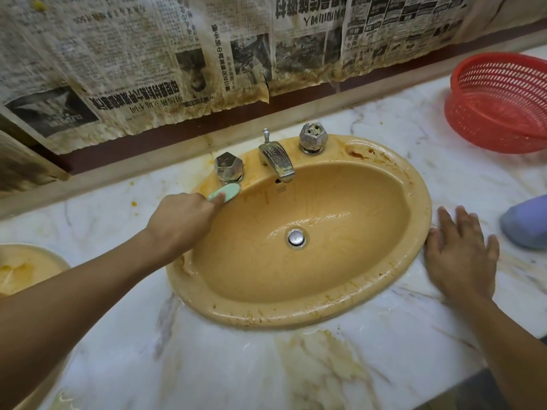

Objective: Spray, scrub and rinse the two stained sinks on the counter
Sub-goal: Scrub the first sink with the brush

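An oval tan sink (349,309) fills the middle of the view, streaked with brown stains along its rim and wet inside around the metal drain (296,238). My left hand (180,223) grips a pale green scrub brush (226,193) pressed on the sink's back-left rim, just below the left tap knob (228,167). My right hand (461,255) lies flat and open on the marble counter (207,359), touching the sink's right rim. A second stained sink (26,267) shows partly at the left edge.
A corroded spout (276,159) and right knob (313,137) stand at the sink's back. A red plastic basket (500,105) sits at the back right. A blue object (527,223) lies at the right edge. Stained newspaper (177,54) covers the wall.
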Motion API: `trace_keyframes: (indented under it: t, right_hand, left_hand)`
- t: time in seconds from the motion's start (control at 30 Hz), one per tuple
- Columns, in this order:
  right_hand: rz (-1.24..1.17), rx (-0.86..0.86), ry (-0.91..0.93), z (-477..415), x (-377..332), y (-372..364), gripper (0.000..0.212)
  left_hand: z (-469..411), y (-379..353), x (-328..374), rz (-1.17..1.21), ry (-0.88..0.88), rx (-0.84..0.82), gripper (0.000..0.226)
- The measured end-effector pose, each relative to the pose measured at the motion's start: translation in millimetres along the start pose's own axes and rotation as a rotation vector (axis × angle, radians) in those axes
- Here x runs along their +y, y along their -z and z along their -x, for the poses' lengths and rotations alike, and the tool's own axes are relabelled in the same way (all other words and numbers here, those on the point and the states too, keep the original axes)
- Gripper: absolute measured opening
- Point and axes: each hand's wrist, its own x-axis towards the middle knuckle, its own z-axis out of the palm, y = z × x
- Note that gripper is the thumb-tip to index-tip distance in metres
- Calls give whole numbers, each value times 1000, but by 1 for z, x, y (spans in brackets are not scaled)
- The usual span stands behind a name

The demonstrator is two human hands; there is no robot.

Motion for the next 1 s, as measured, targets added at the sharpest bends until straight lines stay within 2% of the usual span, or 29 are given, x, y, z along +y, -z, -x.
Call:
trace_keyframes:
  t: [0.17, 0.3, 0.43, 0.57, 0.7, 0.8, 0.9, 1.0]
  right_hand:
    - [2, -3, 4, -1, -1, 0, 66]
    - [-14, 10, 22, 0, 2, 0, 65]
    - [-25, 13, 24, 1, 3, -1, 65]
    - [-18, -4, 22, 0, 2, 0, 67]
    - [-20, -5, 10, -1, 0, 1, 67]
    - [-13, -5, 8, -2, 1, 1, 66]
    - [-9, -2, 10, -3, 1, 0, 64]
    - [-11, 1, 5, -3, 1, -1, 62]
  left_hand:
    - [-25, 18, 25, -120, -10, 57, 44]
    - [-50, 37, 53, -8, 44, 94, 35]
    - [-25, 21, 49, 18, 71, 58, 42]
    - [19, -16, 7, 238, 259, 27, 52]
    - [15, -34, -27, 492, 438, 131, 44]
    - [-6, -23, -25, 555, 358, 136, 38]
    - [13, -22, -14, 533, 251, 88, 38]
    - [15, -22, -21, 473, 297, 82, 38]
